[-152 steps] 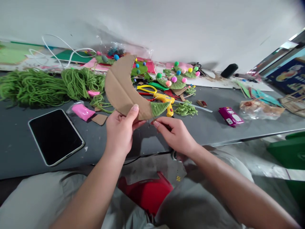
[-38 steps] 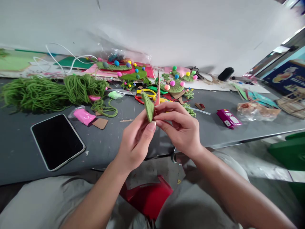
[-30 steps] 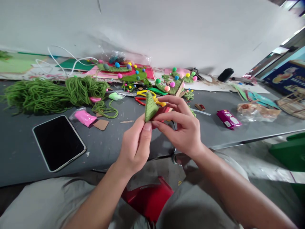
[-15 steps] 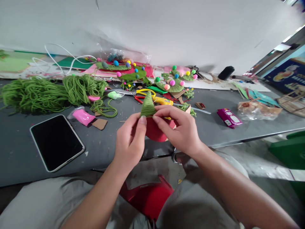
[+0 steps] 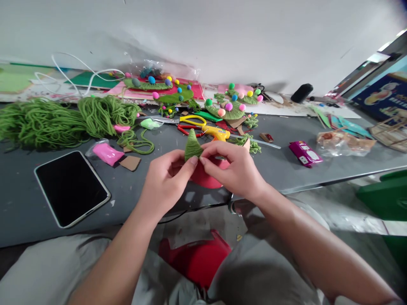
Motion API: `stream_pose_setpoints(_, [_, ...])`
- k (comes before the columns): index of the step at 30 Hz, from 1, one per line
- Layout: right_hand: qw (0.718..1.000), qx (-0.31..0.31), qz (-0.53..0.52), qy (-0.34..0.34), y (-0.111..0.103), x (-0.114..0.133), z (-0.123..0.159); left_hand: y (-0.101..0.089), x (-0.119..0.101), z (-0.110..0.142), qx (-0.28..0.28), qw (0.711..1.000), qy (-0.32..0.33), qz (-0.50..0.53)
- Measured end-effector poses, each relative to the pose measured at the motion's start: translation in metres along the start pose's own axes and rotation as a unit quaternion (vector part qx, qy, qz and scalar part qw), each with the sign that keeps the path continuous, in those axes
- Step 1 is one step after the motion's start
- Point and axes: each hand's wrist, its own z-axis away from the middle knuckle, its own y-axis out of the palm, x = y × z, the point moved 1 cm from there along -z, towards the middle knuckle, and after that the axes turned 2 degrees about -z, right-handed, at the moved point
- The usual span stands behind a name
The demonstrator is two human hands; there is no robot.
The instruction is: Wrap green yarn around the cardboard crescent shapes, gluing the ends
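A small cone-like piece wrapped in green yarn (image 5: 192, 146) stands up between my hands, its tip pointing away from me. My left hand (image 5: 167, 178) grips its lower left side between thumb and fingers. At its lower right edge my right hand (image 5: 233, 167) pinches with thumb and forefinger; what lies in that pinch is too small to make out, perhaps the yarn. A red rounded piece (image 5: 206, 178) shows beneath my hands, partly hidden by them. Just beyond lie a yellow glue gun (image 5: 216, 133) and scissors (image 5: 193, 120) with yellow and red handles.
Green yarn bundles (image 5: 41, 123) lie at the left, with a black-screened tablet (image 5: 72, 188) nearer me. Yarn-covered shapes with pompoms (image 5: 233, 111) line the back. A purple packet (image 5: 305, 154) and a clear plastic bag (image 5: 345, 143) lie right. The table's front edge runs below my hands.
The green yarn-wrapped piece has tilted and shifted slightly left in my left hand. My right hand stays pinched at its edge. The view has moved a little.
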Motion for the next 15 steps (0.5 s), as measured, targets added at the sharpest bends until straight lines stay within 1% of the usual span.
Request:
stream_pose_setpoints(2, [1.0,-0.009,-0.005,0.009,0.001,-0.001,0.001,-0.001,0.0,0.0,-0.001,1.0,-0.001,-0.019])
stream_pose_setpoints(6, [0.998,-0.038,-0.025,0.043,0.007,-0.007,0.004,0.0,-0.001,0.0,-0.03,0.995,0.022,-0.087])
stream_pose_setpoints(8, [0.996,-0.04,-0.043,0.067,0.009,-0.011,0.003,0.002,0.0,0.0,-0.035,0.995,0.026,-0.095])
stream_pose_setpoints(10, [0.994,-0.036,-0.051,0.088,0.006,-0.015,0.0,0.002,0.003,0.0,-0.036,0.995,0.021,-0.091])
stream_pose_setpoints(12, [0.993,-0.024,-0.038,0.105,-0.006,-0.019,-0.006,0.0,0.006,-0.001,-0.044,0.995,0.013,-0.092])
stream_pose_setpoints(14, [0.992,-0.016,-0.002,0.124,-0.026,-0.026,-0.011,-0.005,0.008,-0.004,-0.062,0.994,0.004,-0.094])
stream_pose_setpoints(15, [0.99,-0.03,0.023,0.134,-0.038,-0.032,-0.014,-0.01,0.009,-0.005,-0.073,0.993,0.003,-0.093])
